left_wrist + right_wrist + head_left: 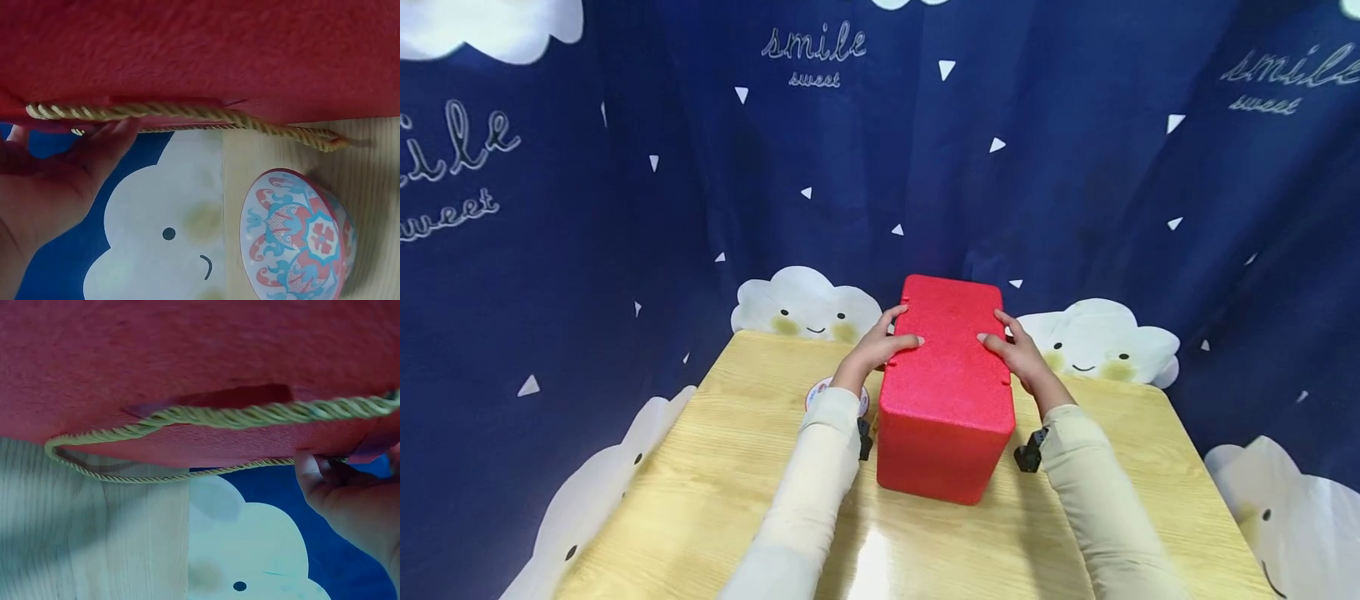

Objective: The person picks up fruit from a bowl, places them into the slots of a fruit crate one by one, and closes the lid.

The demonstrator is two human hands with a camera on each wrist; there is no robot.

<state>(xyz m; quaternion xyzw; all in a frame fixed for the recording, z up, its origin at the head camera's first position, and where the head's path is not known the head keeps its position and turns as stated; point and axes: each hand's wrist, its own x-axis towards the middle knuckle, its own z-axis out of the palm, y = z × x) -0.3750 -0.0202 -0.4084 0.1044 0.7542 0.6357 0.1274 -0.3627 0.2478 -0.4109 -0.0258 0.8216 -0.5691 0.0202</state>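
Note:
A tall red box [947, 358] stands between the two hands over the wooden table, its smooth face up. My left hand [878, 346] grips its left side, thumb lying on the top face and fingers along the side. Opposite it, my right hand [1024, 358] holds the right side in the same way, thumb on top. A twisted gold cord handle [187, 112] hangs along the left side close to the left fingers. Another gold cord [250, 417] loops down the right side, by the right hand. The box hides some fingers in the head view.
A bowl [294, 237] with a red, blue and white flower pattern sits on the table [752, 433] just left of the box, partly behind the left wrist in the head view. A dark blue curtain [850, 167] with white clouds surrounds the table's back and sides.

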